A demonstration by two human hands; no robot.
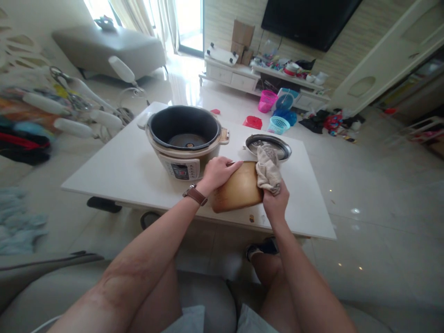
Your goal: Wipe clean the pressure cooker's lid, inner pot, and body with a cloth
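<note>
My left hand [219, 175] is closed on the rim of a golden-brown inner pot [237, 188], tipped on its side above the table's front edge. My right hand [276, 200] is closed at the pot's other end, with a greyish cloth [268, 171] bunched against the pot there; its fingertips are hidden. Just beyond my left hand stands an electric pressure cooker [183, 143], uncovered, its dark inside showing a plate at the bottom. A round metal lid [270, 144] lies on the table behind the cloth.
The white table [114, 162] carries the cooker and lid; a small brown bit [251, 218] lies near its front edge. A pink basket [267, 101], a light-blue basket [278, 125] and a red container [252, 122] are on the floor beyond. White lamp arms [72, 127] stand at left.
</note>
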